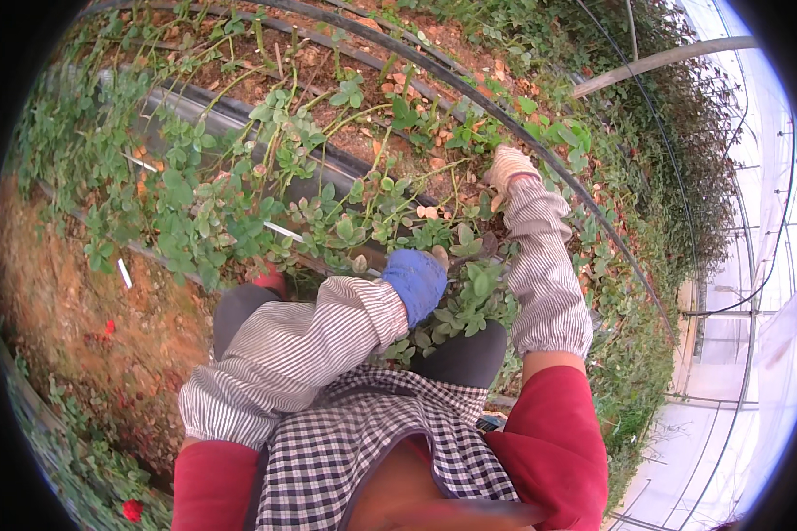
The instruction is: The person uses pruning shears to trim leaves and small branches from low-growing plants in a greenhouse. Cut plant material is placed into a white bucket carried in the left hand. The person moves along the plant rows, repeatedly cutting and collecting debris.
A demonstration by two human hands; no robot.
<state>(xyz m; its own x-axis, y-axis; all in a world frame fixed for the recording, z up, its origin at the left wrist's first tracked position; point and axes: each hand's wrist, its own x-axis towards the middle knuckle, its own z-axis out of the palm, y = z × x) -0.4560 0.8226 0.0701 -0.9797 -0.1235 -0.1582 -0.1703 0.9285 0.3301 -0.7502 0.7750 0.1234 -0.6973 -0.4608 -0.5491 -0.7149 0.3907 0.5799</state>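
My left hand [415, 282], in a blue glove with tan fingertips, is low among the leaves of a rose bush [479, 285] at the bed's near edge. Its fingers point away from me, and what they may hold is hidden. Reaching farther out, my right hand [513, 169] wears a cream knit glove and is down at the soil and dry leaves [436, 162] of the bed. Its fingertips are partly covered by foliage, so any grip is unclear. Green rose stems [365, 123] bend across the bed between and left of my hands.
A dark curved pipe [478, 99] arches over the bed, just beyond my right hand. Black plastic edging [335, 178] runs along the row. At left lies a bare earth path [73, 279] with a white strip [125, 273]. A wooden pole [664, 66] juts in at upper right.
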